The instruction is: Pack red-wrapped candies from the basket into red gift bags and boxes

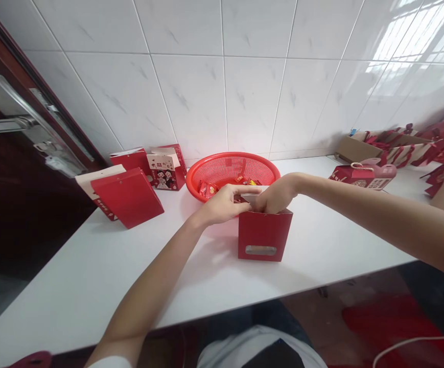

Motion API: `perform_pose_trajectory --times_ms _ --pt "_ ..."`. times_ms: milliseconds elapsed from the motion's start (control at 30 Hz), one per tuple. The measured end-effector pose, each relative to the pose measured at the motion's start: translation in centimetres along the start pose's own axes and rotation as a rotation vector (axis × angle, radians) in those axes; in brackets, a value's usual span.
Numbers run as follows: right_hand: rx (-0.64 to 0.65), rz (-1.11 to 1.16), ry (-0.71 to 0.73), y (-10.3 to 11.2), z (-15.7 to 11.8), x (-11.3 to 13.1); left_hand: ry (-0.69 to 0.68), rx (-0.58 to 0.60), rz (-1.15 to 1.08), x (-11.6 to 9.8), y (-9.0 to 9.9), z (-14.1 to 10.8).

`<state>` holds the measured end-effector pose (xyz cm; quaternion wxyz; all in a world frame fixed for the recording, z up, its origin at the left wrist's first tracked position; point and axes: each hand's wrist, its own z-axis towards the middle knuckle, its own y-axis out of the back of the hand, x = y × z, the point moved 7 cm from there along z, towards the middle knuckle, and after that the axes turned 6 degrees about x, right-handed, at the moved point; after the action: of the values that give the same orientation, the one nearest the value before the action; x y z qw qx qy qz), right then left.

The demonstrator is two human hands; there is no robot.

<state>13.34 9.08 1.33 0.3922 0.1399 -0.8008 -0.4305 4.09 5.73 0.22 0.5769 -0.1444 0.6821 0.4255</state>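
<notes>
Centrally, I see a red box (264, 230) standing on the white table (160, 271).
Left to right: a red mesh basket (231, 162) behind holds wrapped sweets (208, 190); the left hand (225, 204) meets the box's rim, thumb and forefinger apart, pinch uncertain; the box, plain-fronted with an oblong window (260, 250), opens upward, long axis seemingly vertical; the right hand (278, 195) is inside, fingers hidden, grip unreadable to me.

Left arm (156, 281) stretched forward, and look, the left hand (225, 205) has thumb and fingers (249, 189) parted, aimed across at the right hand (277, 196)! That one sits close by, fingertips dipped out of sight, the right arm (367, 217) slanting in sideways.
</notes>
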Motion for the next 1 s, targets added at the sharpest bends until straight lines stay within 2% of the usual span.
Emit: perform_pose_trajectory --times_ms 33,67,100,133,233,367,533,633,700,833,933,1000 --pt "0.189 0.023 0.005 -0.9 -0.7 0.3 -0.013 0.0 0.003 -0.1 0.0 0.0" --pt "0.311 0.043 0.026 -1.3 -1.5 0.8 -0.026 -0.004 0.004 -0.2 0.0 0.0" --pt "0.339 0.061 0.061 -1.1 -2.4 1.3 -0.036 -0.012 0.005 -0.2 0.0 0.0" --pt "0.303 0.069 0.103 -0.5 -3.3 1.8 -0.043 -0.023 0.007 -0.2 0.1 0.1" --pt "0.092 0.067 0.204 1.2 -6.1 2.5 -0.044 -0.05 0.027 0.0 0.1 0.2" --pt "-0.289 0.14 0.249 2.5 -10.2 1.6 -0.084 -0.116 0.085 -0.4 0.0 -0.2" --pt "-0.778 0.443 0.262 2.3 -14.3 -2.0 -0.277 -0.27 0.16 -3.9 0.0 -3.0" --pt "-0.905 0.516 0.285 1.6 -14.6 -3.9 -0.364 -0.449 0.195 -5.8 0.7 -5.0" --pt "-0.865 0.526 0.325 1.0 -13.7 -4.3 -0.377 -0.542 0.188 -6.2 1.3 -5.7" --pt "-0.612 0.554 0.463 -0.5 -10.9 -3.6 -0.31 -0.629 0.088 -5.6 2.5 -5.8" --pt "-0.467 0.551 0.494 -1.6 -9.1 -2.6 -0.246 -0.688 0.038 -5.0 3.6 -5.8" --pt "-0.414 0.531 0.489 -2.1 -8.1 -2.0 -0.197 -0.705 0.007 -4.5 4.2 -5.6"
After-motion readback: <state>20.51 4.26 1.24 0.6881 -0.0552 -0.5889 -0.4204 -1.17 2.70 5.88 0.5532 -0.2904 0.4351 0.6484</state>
